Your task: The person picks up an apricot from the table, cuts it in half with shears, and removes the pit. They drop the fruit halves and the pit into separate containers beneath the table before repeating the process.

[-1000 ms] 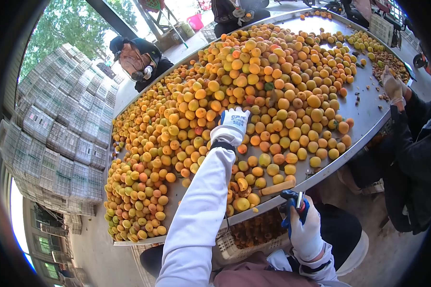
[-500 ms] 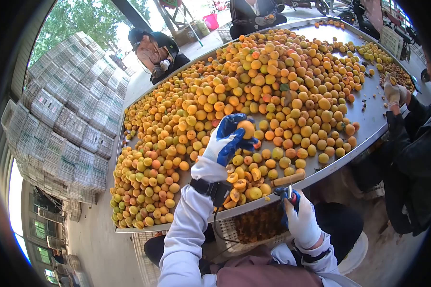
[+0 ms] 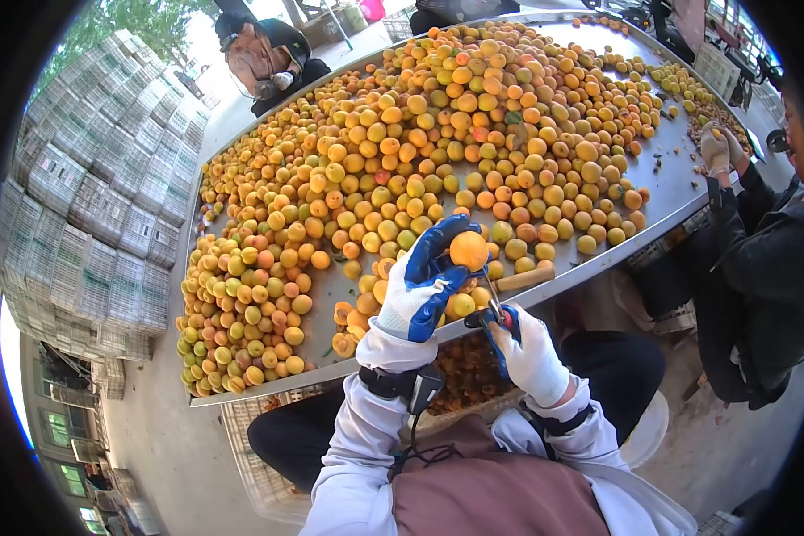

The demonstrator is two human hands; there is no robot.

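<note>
Left hand (image 3: pixel 422 288): fingers curled around apricot (image 3: pixel 468 251), held over worktop (image 3: pixel 665 192) near its edge | Right hand (image 3: pixel 534 359): closed on metal-tipped hand tool (image 3: pixel 494 310), tip just beside the fruit | Wooden handle (image 3: pixel 525 280): on worktop, near tool | Apricot pile (image 3: pixel 473 98): spread beyond hands

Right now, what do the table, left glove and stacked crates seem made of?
Table: probably metal, smooth grey, with bright reflections as the sign. Left glove: white fabric, likely knit, with a shiny blue, perhaps rubbery coating on the fingers. Stacked crates: probably matte plastic, judging by pale lattice walls.
</note>
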